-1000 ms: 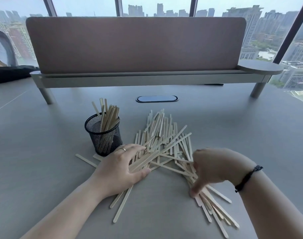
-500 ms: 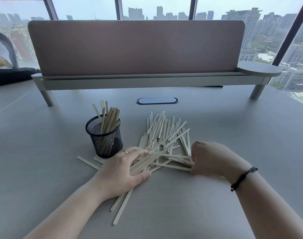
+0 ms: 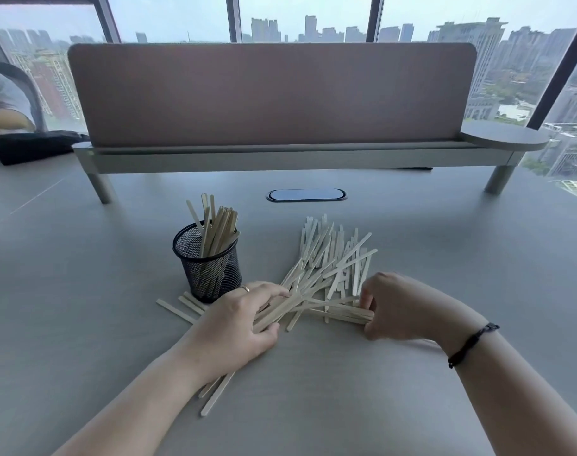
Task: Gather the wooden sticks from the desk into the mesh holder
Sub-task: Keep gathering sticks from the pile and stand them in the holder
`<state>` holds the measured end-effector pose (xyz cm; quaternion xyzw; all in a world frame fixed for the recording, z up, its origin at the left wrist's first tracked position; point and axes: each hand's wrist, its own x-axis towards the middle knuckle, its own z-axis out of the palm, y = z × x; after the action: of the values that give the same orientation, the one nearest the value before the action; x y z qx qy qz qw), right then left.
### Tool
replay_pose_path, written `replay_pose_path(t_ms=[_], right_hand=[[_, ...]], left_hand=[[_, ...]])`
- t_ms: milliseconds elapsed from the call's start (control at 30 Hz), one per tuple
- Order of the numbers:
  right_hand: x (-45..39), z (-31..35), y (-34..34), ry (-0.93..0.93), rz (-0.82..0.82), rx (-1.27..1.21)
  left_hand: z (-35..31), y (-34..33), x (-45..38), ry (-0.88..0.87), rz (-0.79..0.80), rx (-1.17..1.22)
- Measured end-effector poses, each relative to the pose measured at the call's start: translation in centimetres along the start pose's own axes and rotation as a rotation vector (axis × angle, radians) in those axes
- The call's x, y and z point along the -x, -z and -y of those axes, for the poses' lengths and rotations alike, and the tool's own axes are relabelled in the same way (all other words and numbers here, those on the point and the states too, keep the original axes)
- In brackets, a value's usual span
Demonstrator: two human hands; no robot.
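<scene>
The wooden sticks (image 3: 326, 264) are thin, flat, pale strips, lying in a loose crisscrossed pile on the grey desk (image 3: 445, 258), just right of the mesh holder (image 3: 211, 274); a few strays lie at the holder's base and under the left forearm. The left hand (image 3: 237, 324), a ring on one finger, curls its fingers and thumb round a bundle of sticks at the pile's near left edge. The right hand (image 3: 398, 311), a dark cord at the wrist, closes its fingers round another bundle at the pile's near right edge. The holder is a black wire-mesh cup, standing upright, with a cluster of sticks inside leaning rightward and rising above its rim.
</scene>
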<state>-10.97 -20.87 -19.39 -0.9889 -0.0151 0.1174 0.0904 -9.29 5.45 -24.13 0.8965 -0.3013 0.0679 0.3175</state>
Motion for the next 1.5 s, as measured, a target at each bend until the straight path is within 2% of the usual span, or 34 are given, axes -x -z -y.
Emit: replay_pose_path(t_ms=[233, 367, 467, 767, 967, 1200, 1500], right_hand=[[-0.4, 0.5, -0.4, 0.086, -0.033, -0.009], [-0.5, 1.2, -0.8, 0.179, -0.046, -0.088], [-0.3, 1.4, -0.7, 0.214, -0.03, -0.134], [-1.0, 1.7, -1.8, 0.274, -0.101, -0.109], [-1.1, 1.9, -2.4, 0.349, -0.188, -0.158], [-1.4, 1.9, -2.9, 0.379, -0.213, -0.203], [-1.2, 2.2, -3.1, 0.349, -0.333, -0.254]], left_hand=[[0.3, -0.5, -0.1, 0.012, -0.099, -0.081], [0.0, -0.7, -0.2, 0.079, -0.174, -0.182], [-0.5, -0.7, -0.2, 0.171, -0.174, -0.261], [-0.3, -1.1, -0.3, 0.178, -0.135, -0.443], [0.1, -1.1, -0.3, 0.191, -0.125, -0.452], [0.0, -0.8, -0.4, 0.182, -0.081, -0.458], [0.6, -0.5, -0.5, 0.061, -0.171, -0.333]])
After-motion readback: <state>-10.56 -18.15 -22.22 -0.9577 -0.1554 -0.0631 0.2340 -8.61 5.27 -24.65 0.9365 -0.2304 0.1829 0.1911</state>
